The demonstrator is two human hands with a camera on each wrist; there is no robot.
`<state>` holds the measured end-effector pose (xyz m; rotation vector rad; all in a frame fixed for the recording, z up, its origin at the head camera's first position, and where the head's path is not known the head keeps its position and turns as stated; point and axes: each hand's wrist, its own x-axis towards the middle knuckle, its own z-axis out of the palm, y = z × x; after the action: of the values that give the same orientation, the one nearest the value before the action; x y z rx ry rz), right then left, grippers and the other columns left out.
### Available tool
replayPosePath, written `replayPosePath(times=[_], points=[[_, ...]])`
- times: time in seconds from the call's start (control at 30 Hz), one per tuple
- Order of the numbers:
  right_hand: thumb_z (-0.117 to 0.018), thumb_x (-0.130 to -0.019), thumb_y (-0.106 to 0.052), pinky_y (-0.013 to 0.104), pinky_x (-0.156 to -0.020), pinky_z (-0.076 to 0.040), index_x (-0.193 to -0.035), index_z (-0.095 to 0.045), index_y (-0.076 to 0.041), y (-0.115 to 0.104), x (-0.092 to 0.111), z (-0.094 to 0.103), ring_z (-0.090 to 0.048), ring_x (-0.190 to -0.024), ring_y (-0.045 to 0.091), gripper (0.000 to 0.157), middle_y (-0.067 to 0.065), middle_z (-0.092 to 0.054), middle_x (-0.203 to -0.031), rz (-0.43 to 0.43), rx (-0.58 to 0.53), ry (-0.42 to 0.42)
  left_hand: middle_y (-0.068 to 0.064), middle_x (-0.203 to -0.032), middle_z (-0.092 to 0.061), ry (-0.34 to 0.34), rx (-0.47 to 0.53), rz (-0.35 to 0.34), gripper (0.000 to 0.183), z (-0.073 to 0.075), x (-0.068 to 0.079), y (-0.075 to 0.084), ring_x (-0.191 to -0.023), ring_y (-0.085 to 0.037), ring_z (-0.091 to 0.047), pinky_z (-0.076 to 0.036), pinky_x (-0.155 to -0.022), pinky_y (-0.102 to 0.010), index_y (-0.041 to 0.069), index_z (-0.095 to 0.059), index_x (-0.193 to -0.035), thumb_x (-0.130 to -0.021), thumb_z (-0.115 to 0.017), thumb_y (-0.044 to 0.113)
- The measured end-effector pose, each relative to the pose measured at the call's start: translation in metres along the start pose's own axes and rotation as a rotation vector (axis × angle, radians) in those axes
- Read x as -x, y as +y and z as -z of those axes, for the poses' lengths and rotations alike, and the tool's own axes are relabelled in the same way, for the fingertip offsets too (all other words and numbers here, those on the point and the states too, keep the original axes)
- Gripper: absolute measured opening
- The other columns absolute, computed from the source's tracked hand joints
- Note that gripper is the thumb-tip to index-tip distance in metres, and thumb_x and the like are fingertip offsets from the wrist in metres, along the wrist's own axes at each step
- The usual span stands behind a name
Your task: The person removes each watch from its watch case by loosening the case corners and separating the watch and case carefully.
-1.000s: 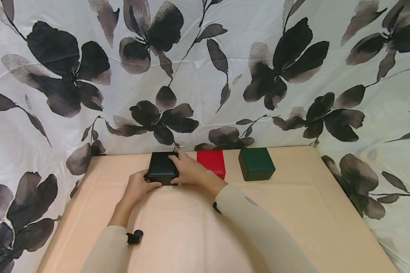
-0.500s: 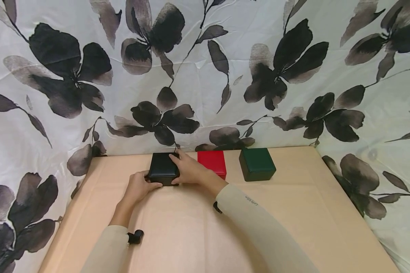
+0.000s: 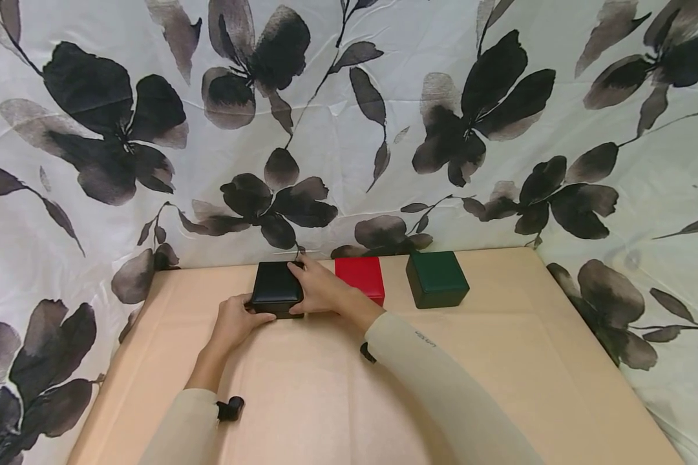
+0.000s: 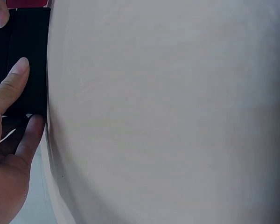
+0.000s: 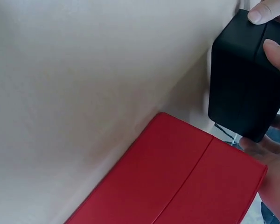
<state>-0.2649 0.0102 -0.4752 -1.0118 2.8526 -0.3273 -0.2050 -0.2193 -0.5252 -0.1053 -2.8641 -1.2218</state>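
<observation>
A black box (image 3: pixel 272 281) with a seam around it sits near the back edge of the table, its lid down. At its left front corner, my left hand (image 3: pixel 232 321) grips it, thumb on the front face and the other fingers along the left side. My right hand (image 3: pixel 324 286) holds the box's right side, with the thumb at the front and fingers reaching to the back. In the right wrist view the black box (image 5: pixel 242 79) stands between both thumbs and the right fingers. The left wrist view shows the left thumb on the black box (image 4: pixel 32 42).
A red box (image 3: pixel 360 276) stands just right of the black one, partly behind my right wrist. Farther right is a dark green box (image 3: pixel 438 279). A floral cloth (image 3: pixel 349 142) hangs right behind the peach-coloured table (image 3: pixel 337 400).
</observation>
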Motion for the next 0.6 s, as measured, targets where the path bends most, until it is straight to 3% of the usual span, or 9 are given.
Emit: replayPosePath(times=[0.37, 0.6], points=[[-0.076, -0.081, -0.056, 0.041, -0.113, -0.049, -0.161, -0.037, -0.014, 0.003, -0.005, 0.006, -0.048, -0.141, 0.029, 0.098, 0.016, -0.036, -0.162, -0.062, -0.078, -0.078, -0.009, -0.079, -0.067, 0.038, -0.008, 0.021, 0.044, -0.004, 0.003, -0.003, -0.074, -0.020, -0.056, -0.044, -0.061, -0.025, -0.003, -0.075, -0.101, -0.074, -0.095, 0.026], [-0.074, -0.083, -0.056, 0.040, -0.115, -0.047, -0.158, -0.041, -0.011, 0.009, -0.010, 0.013, -0.044, -0.143, 0.027, 0.094, 0.013, -0.043, -0.158, -0.028, -0.114, -0.079, -0.008, -0.075, -0.064, 0.053, -0.005, 0.035, 0.040, -0.005, 0.002, 0.001, -0.071, -0.021, -0.053, -0.042, -0.060, -0.026, -0.003, -0.073, -0.096, -0.074, -0.094, 0.023]])
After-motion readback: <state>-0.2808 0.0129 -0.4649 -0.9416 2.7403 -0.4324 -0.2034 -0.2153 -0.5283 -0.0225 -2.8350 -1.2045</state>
